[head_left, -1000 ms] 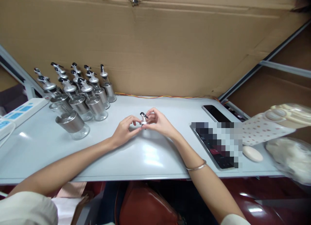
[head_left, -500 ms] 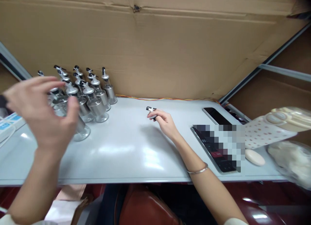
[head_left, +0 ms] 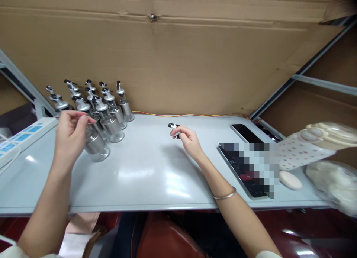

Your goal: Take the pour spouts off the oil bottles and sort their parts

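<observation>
Closed around the top of the nearest glass bottle, my left hand covers its neck. That bottle has a steel sleeve and stands on the table. My right hand pinches a black-and-silver pourer cap above the middle of the table; the fingers partly hide it. Behind my left hand, several similar bottles stand grouped, with silver pourer tops and black flip lids.
A white power strip lies at the left. On the right are a phone, a partly blurred-out tablet-like device, a pale oval object, a dotted container and a clear bag. A cardboard wall rises behind the table.
My left hand has come down and its fingers have closed at the front bottle's top. That bottle has shifted slightly right. My right hand stays almost still with the pourer cap.
</observation>
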Demonstrator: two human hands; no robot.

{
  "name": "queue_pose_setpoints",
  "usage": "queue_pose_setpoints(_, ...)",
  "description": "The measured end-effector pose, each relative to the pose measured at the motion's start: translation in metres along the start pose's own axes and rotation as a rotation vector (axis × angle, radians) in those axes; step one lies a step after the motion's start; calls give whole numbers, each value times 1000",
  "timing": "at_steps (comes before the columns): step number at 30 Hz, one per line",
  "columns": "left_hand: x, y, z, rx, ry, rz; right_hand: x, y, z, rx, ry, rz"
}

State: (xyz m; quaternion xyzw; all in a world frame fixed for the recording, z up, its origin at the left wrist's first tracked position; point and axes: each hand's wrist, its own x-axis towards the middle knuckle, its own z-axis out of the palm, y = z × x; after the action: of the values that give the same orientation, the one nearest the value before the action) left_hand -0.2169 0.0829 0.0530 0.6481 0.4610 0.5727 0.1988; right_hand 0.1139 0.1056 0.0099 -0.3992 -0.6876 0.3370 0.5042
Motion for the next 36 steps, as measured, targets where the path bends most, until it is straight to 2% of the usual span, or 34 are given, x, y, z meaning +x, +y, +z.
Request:
queue_pose_setpoints(2, -1, 8, 16, -42, 142, -61, 0, -1, 0, 1, -3, -5)
queue_pose_setpoints(3, -2, 14, 25, -95, 142, -99, 1, -2, 0, 2, -4, -6)
queue_pose_setpoints(9, -7, 44, 84, -396, -214, -288, 0, -5, 0, 5, 13, 7)
queue_pose_setpoints(13, -13, 58, 119, -448, -499, -228, 1, -5, -1, 4, 35, -1)
queue_pose_setpoints(17, -20, 65, 146, -485, -645, -118, 1, -5, -1, 11, 64, -16)
queue_pose_setpoints(21, -26, 59, 159, -547, -641, -55, 0, -7, 0, 22, 108, -63)
queue_pose_setpoints(27, -29, 59, 159, -453, -644, -22, -8, -17, 2, 22, 194, -419)
queue_pose_setpoints(30, -30, 61, 159, -446, -619, -9, -14, -24, 7, -14, 227, -543)
queue_pose_setpoints(33, -31, 60, 162, -476, -604, -36, -19, -30, 14, -42, 181, -655)
queue_pose_setpoints(36, -36, 55, 166, -514, -534, -26, -21, -33, 19, -106, 118, -697)
